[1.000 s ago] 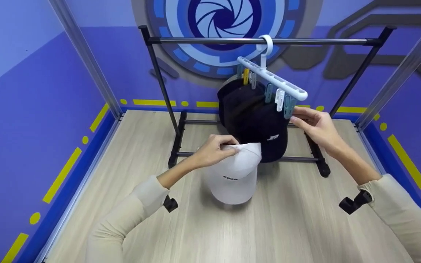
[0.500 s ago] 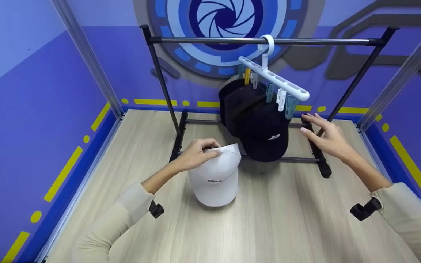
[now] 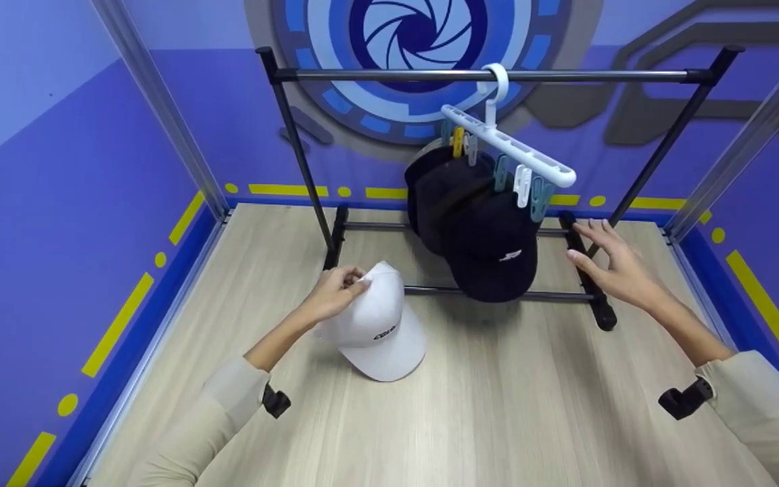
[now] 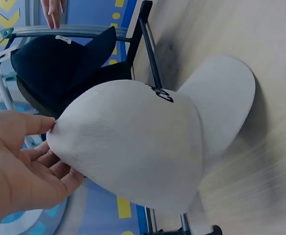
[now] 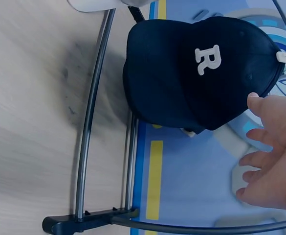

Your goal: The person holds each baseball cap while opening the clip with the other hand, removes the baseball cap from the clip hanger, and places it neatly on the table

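Note:
My left hand (image 3: 334,292) pinches the crown of a white baseball cap (image 3: 377,304) between thumb and fingers, brim down toward the wooden surface. Dark lettering shows on the cap's front in the left wrist view. To the right, my right hand (image 3: 616,264) is held in the air with fingers spread, holding nothing. Beside it hangs a black baseball cap (image 5: 221,68) with a white R on its front. Clothespins, among them a white one (image 3: 523,186) and a teal one (image 3: 540,199), hold it under a white hanger (image 3: 508,145). Other dark caps hang behind it.
The hanger hooks over the top bar (image 3: 376,75) of a black metal rack, whose lower bars (image 3: 552,296) cross the wooden surface (image 3: 484,406). Blue-purple walls (image 3: 44,223) with yellow dashes enclose the left, back and right.
My left hand has carried the white cap left, away from the black cap, and the cap has turned. My right hand has drawn back right from the teal clothespin, its fingers opening.

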### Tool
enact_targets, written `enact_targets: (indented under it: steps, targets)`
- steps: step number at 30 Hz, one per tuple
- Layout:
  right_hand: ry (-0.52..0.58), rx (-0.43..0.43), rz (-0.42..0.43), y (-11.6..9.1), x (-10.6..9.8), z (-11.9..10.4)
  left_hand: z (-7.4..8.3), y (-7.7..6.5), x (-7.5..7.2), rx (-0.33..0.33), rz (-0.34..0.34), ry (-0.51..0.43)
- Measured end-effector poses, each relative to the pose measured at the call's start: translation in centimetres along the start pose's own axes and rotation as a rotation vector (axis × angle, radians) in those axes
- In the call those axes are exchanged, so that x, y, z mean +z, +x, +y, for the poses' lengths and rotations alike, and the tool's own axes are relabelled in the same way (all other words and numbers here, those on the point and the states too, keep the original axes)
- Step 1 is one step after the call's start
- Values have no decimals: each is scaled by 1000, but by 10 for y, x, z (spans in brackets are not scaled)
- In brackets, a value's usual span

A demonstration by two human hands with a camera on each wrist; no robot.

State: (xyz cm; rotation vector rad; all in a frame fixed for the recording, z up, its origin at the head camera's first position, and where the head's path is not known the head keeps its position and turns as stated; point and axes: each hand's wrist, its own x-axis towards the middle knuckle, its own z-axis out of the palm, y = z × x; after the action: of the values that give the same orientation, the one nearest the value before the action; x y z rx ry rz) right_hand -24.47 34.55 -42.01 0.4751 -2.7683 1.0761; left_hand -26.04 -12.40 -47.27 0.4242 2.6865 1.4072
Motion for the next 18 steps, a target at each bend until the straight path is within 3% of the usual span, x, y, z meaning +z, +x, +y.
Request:
enact_targets:
  steps: [5,9,14,18]
  targets:
    - [-16,28,-26,-1,-1,6,-17,1,-9,-72,61,134]
    - [-31,40,-37,-2,-1,10,-35,4,-18,-129,70,243]
    - [-34,37,-38,-4,0,17,-55,4,-26,-191,54,291]
    - [-24,45,-57,-5,1,20,-61,-1,-29,-234,51,335]
